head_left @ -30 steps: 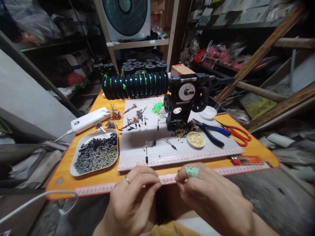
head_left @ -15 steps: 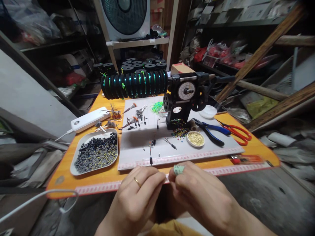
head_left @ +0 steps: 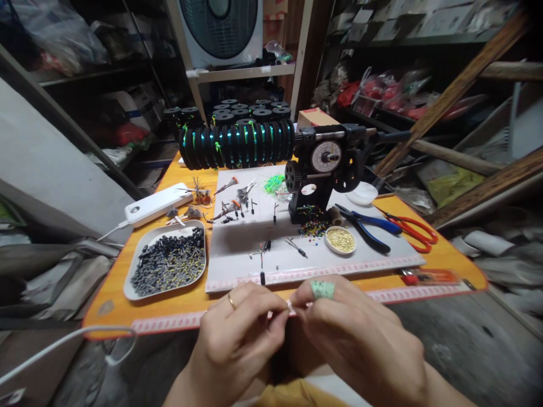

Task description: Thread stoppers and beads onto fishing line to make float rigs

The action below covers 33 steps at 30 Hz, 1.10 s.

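Note:
My left hand, with a gold ring, is closed in a pinch at the table's front edge. Facing it, my right hand pinches too, with green tape round a finger. The two sets of fingertips almost meet, and what sits between them is too small to name. Just beyond the hands, a small black-ended piece lies on the white board. More thin pieces with black ends lie farther back on it. A small dish of gold beads stands to the right, near scattered coloured beads.
A tray of dark small parts stands at left, beside a white power bank-like device. A black geared machine carries a row of black spools. Blue-handled pliers, red scissors and an orange cutter lie at right.
The view has shifted slightly. My right hand has turned a little, showing more of the green tape, and my left finger and thumb show a gap behind their tips. Both hands stay pinched together.

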Tool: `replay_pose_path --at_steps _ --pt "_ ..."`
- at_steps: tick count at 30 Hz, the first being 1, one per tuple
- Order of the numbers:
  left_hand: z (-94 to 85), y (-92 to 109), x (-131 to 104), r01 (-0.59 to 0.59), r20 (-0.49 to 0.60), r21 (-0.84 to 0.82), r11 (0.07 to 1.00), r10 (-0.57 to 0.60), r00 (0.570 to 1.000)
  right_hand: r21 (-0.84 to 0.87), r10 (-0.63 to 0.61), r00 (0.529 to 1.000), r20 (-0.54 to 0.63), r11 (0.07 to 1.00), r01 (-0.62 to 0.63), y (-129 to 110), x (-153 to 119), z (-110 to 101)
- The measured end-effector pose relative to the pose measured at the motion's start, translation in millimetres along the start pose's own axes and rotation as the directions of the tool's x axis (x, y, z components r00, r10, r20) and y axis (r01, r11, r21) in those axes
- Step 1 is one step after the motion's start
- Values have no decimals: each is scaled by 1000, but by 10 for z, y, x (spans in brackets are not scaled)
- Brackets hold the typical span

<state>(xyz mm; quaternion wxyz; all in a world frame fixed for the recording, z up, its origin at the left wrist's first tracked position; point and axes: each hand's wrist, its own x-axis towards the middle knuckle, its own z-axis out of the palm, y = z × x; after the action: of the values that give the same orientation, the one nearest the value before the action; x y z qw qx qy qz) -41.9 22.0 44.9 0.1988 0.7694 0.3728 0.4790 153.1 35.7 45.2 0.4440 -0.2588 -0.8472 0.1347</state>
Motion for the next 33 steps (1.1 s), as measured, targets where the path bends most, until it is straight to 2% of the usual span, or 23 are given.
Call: replay_pose_path --at_steps 2,4,7,9,11,14,16,18,20,22,25,30,33 --pt "-1 15 -9 80 -26 -33 996 -81 996 -7 84 995 -46 996 -84 -28 69 0" --pt "6 19 -32 143 -45 -85 986 -147 988 20 170 985 -25 985 -170 -45 129 13" --pt "8 19 -61 217 -40 -134 967 -224 974 58 175 984 -28 983 -173 -49 173 40" --pt "-16 35 -49 290 -11 -149 945 -295 955 -27 94 993 -74 995 -96 -31 173 47" --pt "-63 67 -3 387 53 -153 909 -384 922 -159 -63 994 -95 986 47 11 159 37" --pt "-147 125 98 453 168 -96 886 -435 885 -204 -292 954 -66 940 274 103 139 9" --pt "-180 146 149 412 196 -39 911 -397 897 -184 -393 919 -4 904 386 147 140 -3" --pt "-173 142 163 346 158 0 938 -341 927 -184 -404 914 32 897 403 155 154 1" --pt "-132 111 138 236 71 29 971 -238 969 -137 -251 968 -2 959 249 127 172 18" --pt "-77 66 91 64 -16 80 995 -63 998 -29 -59 997 -51 998 58 86 190 36" --pt "-24 5 32 -138 -46 181 974 149 988 89 84 995 -53 993 -79 39 221 40" --pt "-47 -22 33 -219 34 251 943 218 975 76 57 998 -24 996 -55 30 268 11" --pt "-46 -16 46 -199 43 271 942 195 980 12 -14 1000 6 1000 14 36 256 25"
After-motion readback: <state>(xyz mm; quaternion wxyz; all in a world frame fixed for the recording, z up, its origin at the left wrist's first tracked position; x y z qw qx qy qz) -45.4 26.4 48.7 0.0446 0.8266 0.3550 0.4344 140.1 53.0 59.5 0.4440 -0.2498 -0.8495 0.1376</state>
